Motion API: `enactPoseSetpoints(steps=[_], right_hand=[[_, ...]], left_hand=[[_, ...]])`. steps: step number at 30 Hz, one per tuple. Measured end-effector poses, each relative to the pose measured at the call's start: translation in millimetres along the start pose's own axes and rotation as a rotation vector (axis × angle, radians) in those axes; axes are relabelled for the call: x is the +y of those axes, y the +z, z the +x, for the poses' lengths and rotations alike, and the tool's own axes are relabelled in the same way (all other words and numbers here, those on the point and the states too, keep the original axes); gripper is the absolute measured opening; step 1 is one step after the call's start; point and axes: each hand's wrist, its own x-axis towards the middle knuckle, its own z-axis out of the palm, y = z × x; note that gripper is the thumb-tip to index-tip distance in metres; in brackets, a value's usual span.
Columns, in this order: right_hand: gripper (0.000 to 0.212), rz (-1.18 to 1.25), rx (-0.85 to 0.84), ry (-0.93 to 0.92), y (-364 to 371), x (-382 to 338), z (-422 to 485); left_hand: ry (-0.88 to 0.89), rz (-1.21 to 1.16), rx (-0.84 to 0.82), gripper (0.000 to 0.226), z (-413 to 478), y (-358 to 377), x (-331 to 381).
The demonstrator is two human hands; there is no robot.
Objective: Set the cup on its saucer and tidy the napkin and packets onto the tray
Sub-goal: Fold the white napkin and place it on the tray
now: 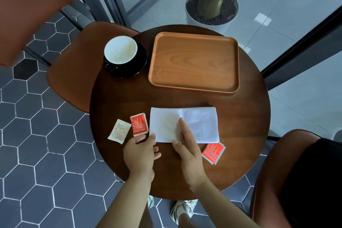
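Note:
A black cup with a white inside (120,52) stands on its black saucer (137,65) at the far left of the round table. Right of it lies an empty wooden tray (194,63). A white napkin (196,122), folded and stained at its left, lies flat near me. My left hand (140,152) pinches the napkin's near-left corner. My right hand (187,146) rests on the napkin with its forefinger stretched across the fold. A red packet (139,124) and a beige packet (119,131) lie left of the napkin. Another red packet (213,152) lies at its near-right corner.
The dark wooden table (240,116) is small and round. Brown chairs stand at the far left (74,72) and near right (296,181). A potted trunk (212,5) stands behind glass beyond the table. My shoes (182,211) show on the hexagon-tiled floor.

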Motion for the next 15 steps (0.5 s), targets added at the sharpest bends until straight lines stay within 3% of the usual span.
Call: enactPoseSetpoints(steps=[9, 15], right_hand=[[0.061, -0.090, 0.089, -0.107, 16.4, -18.1, 46.5], [0.069, -0.103, 0.109, -0.172, 16.4, -2.7, 45.6]], left_hand=[[-0.219, -0.158, -0.086, 0.007, 2.4, -2.9, 9.1], [-0.113, -0.077, -0.137, 0.007, 0.8, -4.5, 10.4]])
